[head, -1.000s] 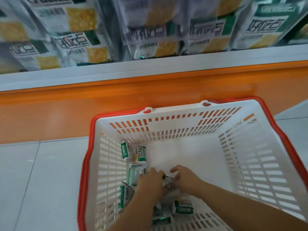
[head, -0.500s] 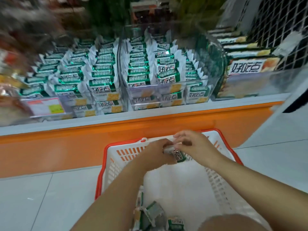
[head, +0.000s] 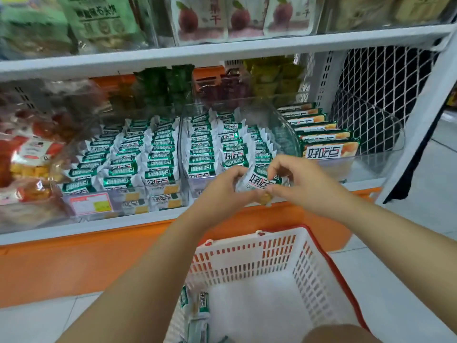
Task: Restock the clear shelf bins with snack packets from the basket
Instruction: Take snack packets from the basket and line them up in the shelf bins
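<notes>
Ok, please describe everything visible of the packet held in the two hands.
The packet is a small glossy wrapper, white with a green band and dark printed characters; a yellowish patch shows at its lower edge. It is tilted, held up in front of the clear bin, above the basket. The left hand grips its left end, the right hand pinches its right end.

Soft, even indoor light keeps everything bright, strongest on the white basket [head: 272,256] below the left grip [head: 222,193] and right grip [head: 305,185], with only faint shadows. The packet [head: 259,184] they pinch shows fairly sharp, while the bags [head: 32,154] far left of the left grip smear into blur, and pale glare streaks the clear bin [head: 376,164] wall beyond the right grip. The shelf edge [head: 222,52] above both bows with lens distortion.
</notes>
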